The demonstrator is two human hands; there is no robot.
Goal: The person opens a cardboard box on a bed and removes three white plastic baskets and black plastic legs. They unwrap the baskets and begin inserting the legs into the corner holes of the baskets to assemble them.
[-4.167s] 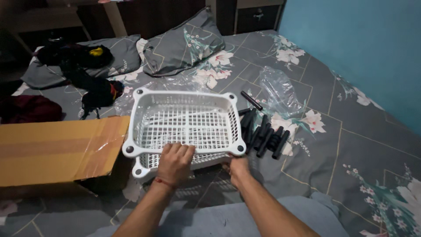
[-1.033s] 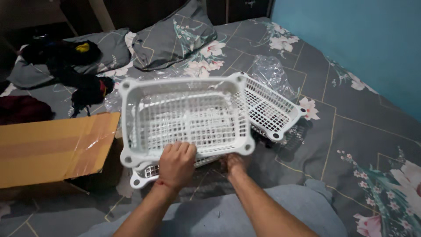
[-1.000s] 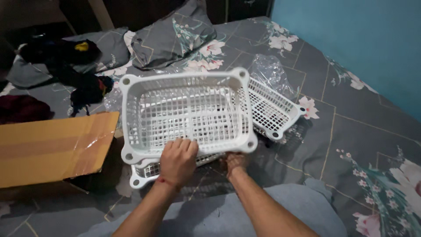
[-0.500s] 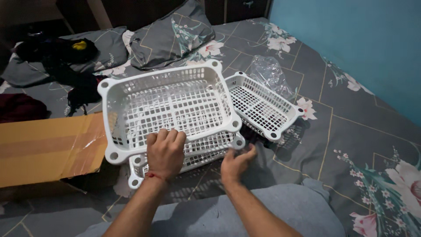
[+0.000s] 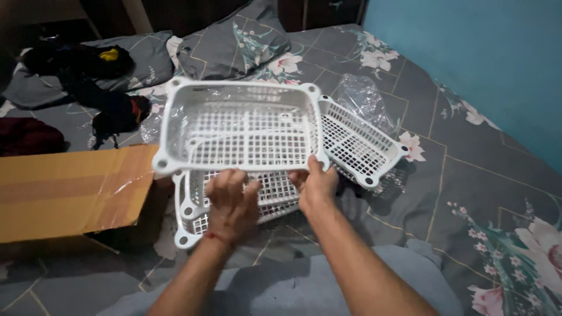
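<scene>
The top white plastic basket (image 5: 240, 126) is now up off the stack, tipped so its open side faces me, where half a second ago it sat slewed across the ones beneath. I hold it by its near rim: my left hand (image 5: 229, 199) curls under the edge with fingers closed on it, and my right hand (image 5: 316, 184) has come up from the bed to grip near the corner, thumb on the rim. So this basket is free of the others. Below it, the remaining nested baskets (image 5: 199, 208) rest on the floral bedsheet (image 5: 468, 175), and a separated basket (image 5: 360, 143) lies tilted just to the right, beside crumpled clear plastic wrap (image 5: 363, 99). The cardboard box (image 5: 70, 190) sits to my left, pillows (image 5: 234, 47) beyond.
</scene>
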